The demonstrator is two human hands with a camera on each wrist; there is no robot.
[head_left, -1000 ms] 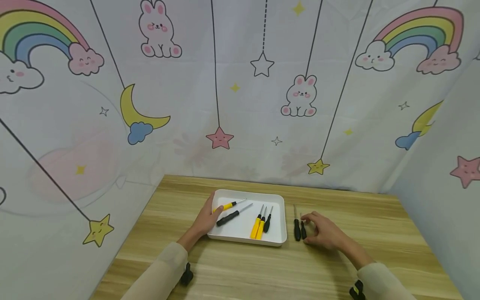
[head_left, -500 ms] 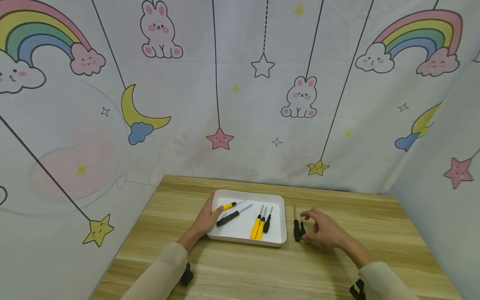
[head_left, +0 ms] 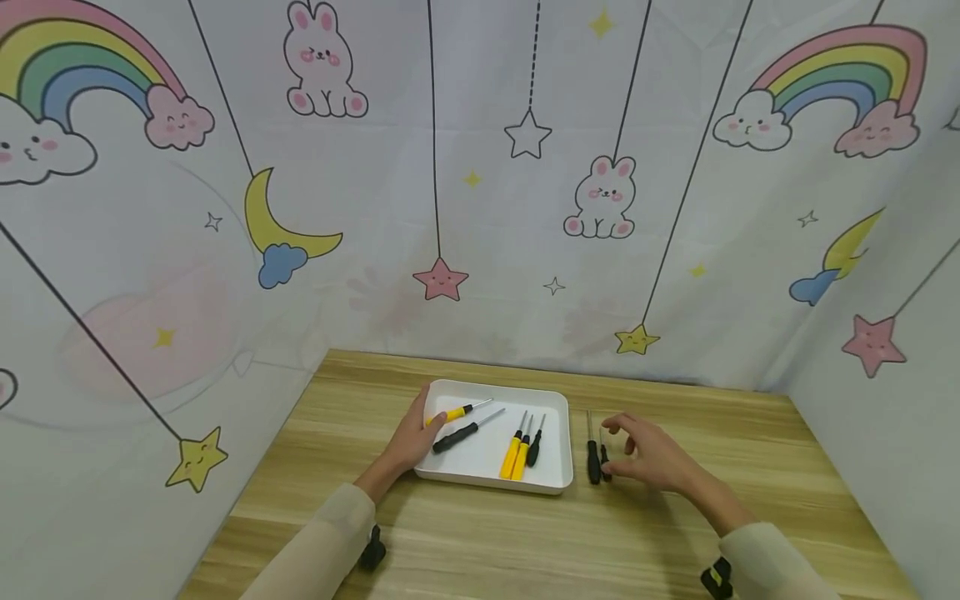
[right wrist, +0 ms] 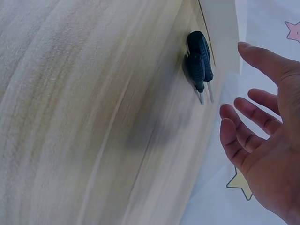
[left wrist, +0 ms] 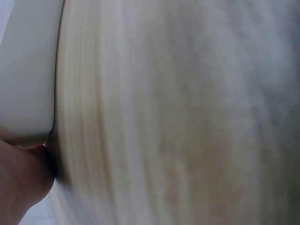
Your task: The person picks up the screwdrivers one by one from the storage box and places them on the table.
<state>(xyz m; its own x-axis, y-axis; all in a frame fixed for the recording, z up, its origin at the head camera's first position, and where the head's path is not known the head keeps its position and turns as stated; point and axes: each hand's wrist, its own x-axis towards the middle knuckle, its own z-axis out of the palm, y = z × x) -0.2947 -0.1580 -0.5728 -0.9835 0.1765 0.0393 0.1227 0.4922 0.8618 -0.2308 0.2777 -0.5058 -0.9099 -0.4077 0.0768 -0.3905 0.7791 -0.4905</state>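
Gripping tray (head_left: 480, 448) — left hand (head_left: 411, 435) | relaxed near two black screwdrivers (head_left: 594, 461) — right hand (head_left: 648, 454) | cloth (head_left: 495, 217) behind

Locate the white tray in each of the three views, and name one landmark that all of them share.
Head: the white tray is low, near the centre, with the left hand at its left end.
Left wrist: upper left, only an outer wall showing.
Right wrist: top, right of centre, beside two black screwdrivers.
Shared landmark: the wood-grain table.

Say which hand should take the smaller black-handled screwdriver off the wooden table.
Probably right: the right hand, holding nothing, is nearer the smaller black-handled screwdriver; the left hand grips the white rectangular tray.
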